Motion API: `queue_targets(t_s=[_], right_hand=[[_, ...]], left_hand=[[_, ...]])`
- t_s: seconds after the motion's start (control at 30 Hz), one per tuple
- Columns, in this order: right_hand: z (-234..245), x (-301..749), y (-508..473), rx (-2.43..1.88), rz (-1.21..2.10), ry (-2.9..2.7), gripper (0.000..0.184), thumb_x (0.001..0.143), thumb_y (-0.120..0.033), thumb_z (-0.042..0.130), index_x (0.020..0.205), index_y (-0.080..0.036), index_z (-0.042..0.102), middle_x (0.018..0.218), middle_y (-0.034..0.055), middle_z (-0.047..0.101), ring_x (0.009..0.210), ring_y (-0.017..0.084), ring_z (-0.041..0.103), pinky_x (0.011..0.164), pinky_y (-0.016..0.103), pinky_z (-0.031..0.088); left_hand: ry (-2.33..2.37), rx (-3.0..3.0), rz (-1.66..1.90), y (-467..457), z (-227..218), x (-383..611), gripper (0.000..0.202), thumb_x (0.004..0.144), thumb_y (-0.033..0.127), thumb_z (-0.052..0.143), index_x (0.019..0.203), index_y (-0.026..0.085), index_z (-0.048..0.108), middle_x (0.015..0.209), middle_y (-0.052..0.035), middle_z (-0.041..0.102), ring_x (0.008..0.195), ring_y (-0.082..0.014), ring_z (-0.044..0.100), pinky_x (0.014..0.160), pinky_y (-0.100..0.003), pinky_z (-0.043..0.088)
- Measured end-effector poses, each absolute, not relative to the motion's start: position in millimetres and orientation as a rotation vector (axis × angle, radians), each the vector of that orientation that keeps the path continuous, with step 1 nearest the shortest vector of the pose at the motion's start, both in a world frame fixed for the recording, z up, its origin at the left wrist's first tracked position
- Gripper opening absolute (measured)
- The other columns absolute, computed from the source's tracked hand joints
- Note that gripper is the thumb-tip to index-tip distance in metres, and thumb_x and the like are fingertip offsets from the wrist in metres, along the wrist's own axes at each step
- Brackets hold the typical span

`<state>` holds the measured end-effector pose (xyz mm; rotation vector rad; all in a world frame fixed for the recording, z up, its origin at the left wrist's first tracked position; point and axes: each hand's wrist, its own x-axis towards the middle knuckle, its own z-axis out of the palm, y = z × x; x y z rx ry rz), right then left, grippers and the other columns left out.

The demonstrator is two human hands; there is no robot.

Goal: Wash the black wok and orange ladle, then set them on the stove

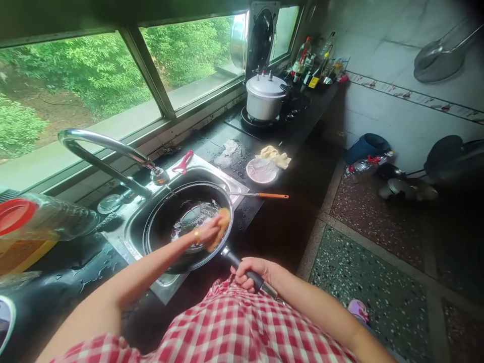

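black pan (166, 222) sits in steel sink (212, 171) under curved tap (102, 146). left hand (206, 233) reaches inside pan, fingers closed on yellow sponge (222, 224), pressing it against pan wall near rim. right hand (252, 272) wrapped round pan handle (232, 258), just outside sink edge. utensil with orange handle (270, 195) lies across sink's far rim. pink plate (261, 170) and pressure cooker (264, 96) stand further along dark counter (291, 146).

- I've got wide windows (75, 75) along the left, daylight pouring in, green trees outside.
- Black counter (298, 146) runs beneath them toward the corner.
- Pale tiled wall (389, 45) on my right.
- Speckled floor (378, 282) below, reddish and green.
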<state>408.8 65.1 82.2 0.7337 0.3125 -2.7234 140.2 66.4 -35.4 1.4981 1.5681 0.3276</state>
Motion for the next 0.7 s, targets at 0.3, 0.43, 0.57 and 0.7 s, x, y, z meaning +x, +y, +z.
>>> queue_targets(t_s=[0.3,0.43,0.57,0.7], right_hand=[[72,402,72,0.641,-2.637,0.397,0.018,0.07,-0.02,0.06,0.069,-0.016,0.043,0.055,-0.0069,0.038,0.043,0.004,0.035,0.05,0.018,0.035],[45,397,67,0.561,-2.561,0.373,0.021,0.069,-0.02,0.058,0.068,-0.017,0.038,0.053,-0.0068,0.038,0.041,0.004,0.035,0.045,0.017,0.032],[20,393,68,0.511,-2.512,0.374,0.022,0.064,-0.017,0.055,0.07,-0.019,0.034,0.05,-0.0074,0.039,0.037,0.006,0.035,0.042,0.019,0.034],[8,396,65,0.432,-2.611,0.356,0.024,0.063,-0.019,0.056,0.075,-0.02,0.035,0.051,-0.0079,0.041,0.036,0.006,0.033,0.041,0.019,0.036]], left_hand=[[2.139,1.259,-0.392,33,-13,17,0.039,0.078,0.048,0.051,0.106,0.026,0.065,0.101,-0.011,0.061,0.095,-0.0331,0.061,0.079,-0.043,0.048],[2.352,1.371,-0.047,105,-26,56,0.047,0.08,0.023,0.044,0.125,0.026,0.054,0.115,-0.0113,0.053,0.105,-0.0269,0.056,0.087,-0.037,0.046],[1.994,1.506,0.429,117,-34,131,0.05,0.069,0.008,0.041,0.116,0.018,0.058,0.114,-0.0083,0.056,0.108,-0.0223,0.053,0.096,-0.035,0.042],[1.406,1.489,0.242,48,-31,137,0.043,0.063,0.008,0.044,0.1,0.019,0.063,0.098,-0.0028,0.064,0.09,-0.0188,0.058,0.085,-0.03,0.046]])
